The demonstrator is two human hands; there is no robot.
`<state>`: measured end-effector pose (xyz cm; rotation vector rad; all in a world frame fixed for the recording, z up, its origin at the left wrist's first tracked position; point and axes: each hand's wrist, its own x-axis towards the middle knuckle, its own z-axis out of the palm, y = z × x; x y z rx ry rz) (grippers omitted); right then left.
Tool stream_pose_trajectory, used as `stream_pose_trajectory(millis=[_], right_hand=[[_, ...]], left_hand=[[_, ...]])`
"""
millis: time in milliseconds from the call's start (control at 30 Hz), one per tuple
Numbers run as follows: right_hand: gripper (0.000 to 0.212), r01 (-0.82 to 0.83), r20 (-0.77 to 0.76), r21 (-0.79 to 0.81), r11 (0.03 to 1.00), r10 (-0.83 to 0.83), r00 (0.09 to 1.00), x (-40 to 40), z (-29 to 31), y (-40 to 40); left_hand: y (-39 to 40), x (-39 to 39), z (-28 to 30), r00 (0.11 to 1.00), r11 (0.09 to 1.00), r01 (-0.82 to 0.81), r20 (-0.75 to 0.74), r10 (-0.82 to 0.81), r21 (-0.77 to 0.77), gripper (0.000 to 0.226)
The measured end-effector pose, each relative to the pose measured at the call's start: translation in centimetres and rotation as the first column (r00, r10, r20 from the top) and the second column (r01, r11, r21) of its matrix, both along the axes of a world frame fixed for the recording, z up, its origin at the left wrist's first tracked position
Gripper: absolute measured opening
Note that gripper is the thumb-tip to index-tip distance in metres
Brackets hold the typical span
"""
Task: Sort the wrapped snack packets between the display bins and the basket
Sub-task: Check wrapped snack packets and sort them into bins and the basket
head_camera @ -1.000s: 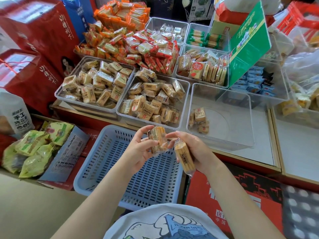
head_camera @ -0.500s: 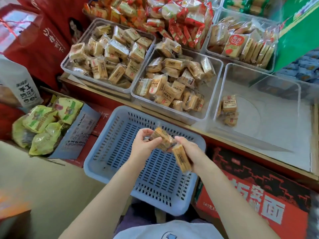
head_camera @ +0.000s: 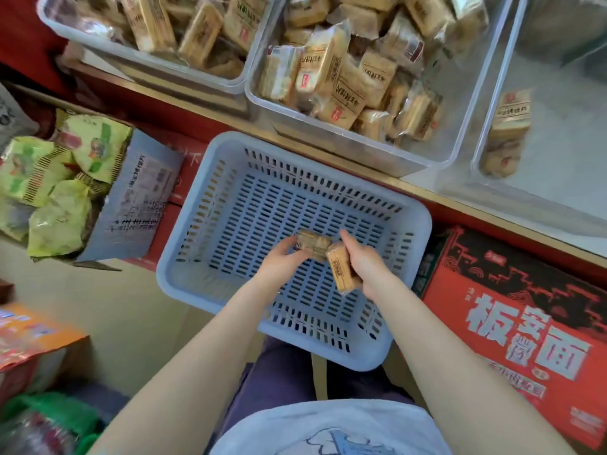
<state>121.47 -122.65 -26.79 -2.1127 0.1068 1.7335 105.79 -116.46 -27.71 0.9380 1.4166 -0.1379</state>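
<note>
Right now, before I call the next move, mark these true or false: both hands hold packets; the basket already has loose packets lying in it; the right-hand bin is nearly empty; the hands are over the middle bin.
1. Both hands hold packets. True: the left hand grips one snack packet, the right hand another packet.
2. The basket already has loose packets in it. False: its slotted floor shows none.
3. The right-hand bin is nearly empty. True: only a few packets lie in it.
4. The hands are over the middle bin. False: they are over the basket.
</note>
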Motion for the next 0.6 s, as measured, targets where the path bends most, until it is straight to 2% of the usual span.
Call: stream_pose_trajectory(millis=[100, 200, 300, 367, 500, 600], right_hand=[[0.049, 0.017, -0.001, 0.090, 0.996, -0.017, 1.000, -0.2, 3.0, 0.6], [0.033, 0.096, -0.017, 0.267, 0.959, -0.095, 0.995, -0.3, 7.1, 0.9], [0.035, 0.128, -0.044, 0.441, 0.888, -0.121, 0.992, 0.4, 11.3, 0.3], [0.032, 0.097, -0.017, 0.530, 0.842, -0.104, 0.994, 1.3, 14.1, -0.1], [0.010, 0.015, 0.095, 0.635, 0.773, -0.098, 0.991, 4.0, 19.2, -1.2], [0.007, -0.053, 0.150, 0.682, 0.729, -0.069, 0.986, 5.5, 21.7, -2.2]], left_hand=[[0.3, 0.4, 3.6, 0.993, 1.000, 0.004, 0.116, -0.007, 0.025, 0.055], [0.3, 1.3, 8.0, 0.966, 0.998, 0.017, 0.258, -0.034, 0.068, 0.040], [0.7, 2.1, 12.3, 0.956, 0.983, -0.035, 0.293, -0.020, 0.179, 0.026], [1.1, 2.7, 14.9, 0.944, 0.969, -0.060, 0.329, -0.023, 0.238, 0.023], [1.3, 3.8, 19.7, 0.895, 0.937, -0.052, 0.432, -0.110, 0.345, 0.022], [0.9, 4.3, 22.1, 0.872, 0.910, -0.037, 0.458, -0.172, 0.413, 0.021]])
